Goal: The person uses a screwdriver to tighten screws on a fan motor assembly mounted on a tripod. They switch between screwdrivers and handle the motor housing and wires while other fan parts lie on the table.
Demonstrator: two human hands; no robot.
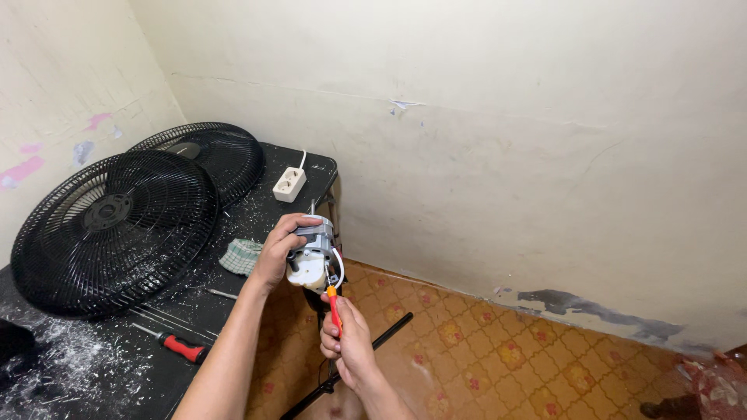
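Your left hand (278,253) is closed around the grey and white metal fan motor (313,257), holding it in the air beside the edge of the black dusty table (93,365). Your right hand (348,336) is clenched on the red-handled screwdriver (334,304), its tip touching the motor from below. Two black round fan grilles (117,229) lie on the table; the floor has yellow patterned tiles (482,350)

Soft, even indoor light fills the frame, brightest on the cream plaster wall (482,117) at upper right, with no hard glare. Shadows are faint, deepest under the black counter (93,365) at lower left. Focus is sharp at centre, while wide-angle bending curves the edges.
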